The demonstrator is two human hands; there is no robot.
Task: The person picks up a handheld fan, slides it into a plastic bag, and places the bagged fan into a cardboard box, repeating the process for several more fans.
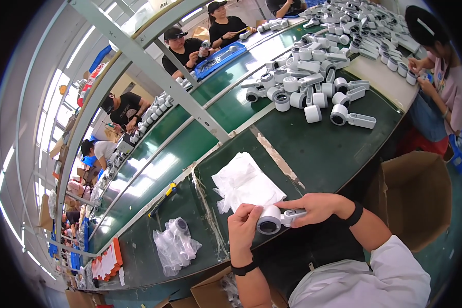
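My left hand is grasping the white device by its round head, my right hand its handle, at the near edge of the green table; white bags are lying just beyond, tabletop stretching left toward a wrapped bundle.

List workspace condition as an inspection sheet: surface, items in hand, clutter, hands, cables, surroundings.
Surface: green worktop, with a peeling tape strip.
Items in hand: one grey-and-white device, near a white packaging stack.
Clutter: large device pile; clear-bagged bundle; yellow-and-black cutter.
Hands: left hand has fingers on the device's round head; right hand holds its handle.
Cables: nothing seen around the hands.
Surroundings: co-workers along the line; open cardboard box at right.
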